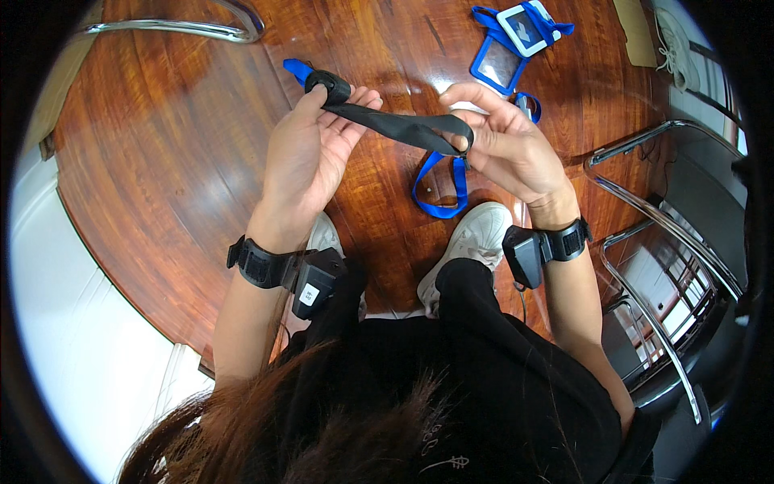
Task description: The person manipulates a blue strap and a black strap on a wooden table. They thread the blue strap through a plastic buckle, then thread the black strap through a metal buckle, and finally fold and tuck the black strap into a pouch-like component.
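A black strap [395, 127] stretches between my two hands above the wooden floor. My left hand [310, 157] has its thumb pressed on a rounded black piece [329, 87] at the strap's left end, with the other fingers loosely spread beneath. In my right hand [516, 149] the looped right end of the strap is pinched between thumb and fingers. A short bit of blue ribbon [297, 70] shows beyond the black piece. Below my right hand is a loop of blue lanyard [440, 211]; whether it hangs from that hand or lies on the floor I cannot tell.
Two badge holders, one blue-framed [497, 66] and one white [528, 31], lie with blue ribbon at the far right. Chrome-framed chairs [645, 218] stand at the right. A chrome leg [173, 31] is far left. My white shoes [476, 234] are below my hands.
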A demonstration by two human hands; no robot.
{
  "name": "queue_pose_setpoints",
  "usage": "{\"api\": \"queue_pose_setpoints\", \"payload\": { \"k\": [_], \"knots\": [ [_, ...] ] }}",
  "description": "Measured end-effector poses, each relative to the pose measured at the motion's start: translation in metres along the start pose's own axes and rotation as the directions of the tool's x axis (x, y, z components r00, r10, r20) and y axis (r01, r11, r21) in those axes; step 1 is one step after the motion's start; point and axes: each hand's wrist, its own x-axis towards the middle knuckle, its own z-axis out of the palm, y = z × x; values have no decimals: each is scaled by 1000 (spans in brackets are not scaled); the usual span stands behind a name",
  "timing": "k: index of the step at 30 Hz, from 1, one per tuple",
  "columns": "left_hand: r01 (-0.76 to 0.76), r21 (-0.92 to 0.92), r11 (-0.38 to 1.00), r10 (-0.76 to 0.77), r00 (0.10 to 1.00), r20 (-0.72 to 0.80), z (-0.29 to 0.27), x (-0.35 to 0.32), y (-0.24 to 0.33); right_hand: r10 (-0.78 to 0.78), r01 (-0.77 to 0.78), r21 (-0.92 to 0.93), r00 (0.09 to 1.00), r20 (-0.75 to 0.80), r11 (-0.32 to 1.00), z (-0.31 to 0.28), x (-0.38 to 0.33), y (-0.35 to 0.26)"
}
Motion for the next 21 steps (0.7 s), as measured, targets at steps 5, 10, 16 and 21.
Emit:
{"api": "queue_pose_setpoints", "payload": {
  "k": [5,10,16,21],
  "knots": [
    [61,-22,998,-61,998,3,0,-1,0,-69,78,-278,997,43,957,6,0,-4],
    [88,-51,995,-90,995,-43,0,-2,-1,-168,118,-555,985,-41,824,13,1,-6],
    [152,-84,985,-157,986,-60,-6,3,0,-224,199,-483,975,6,853,18,5,1],
    [181,-119,976,-189,980,-58,-7,3,-4,-204,188,-320,979,-18,929,17,9,8]
  ]
}}
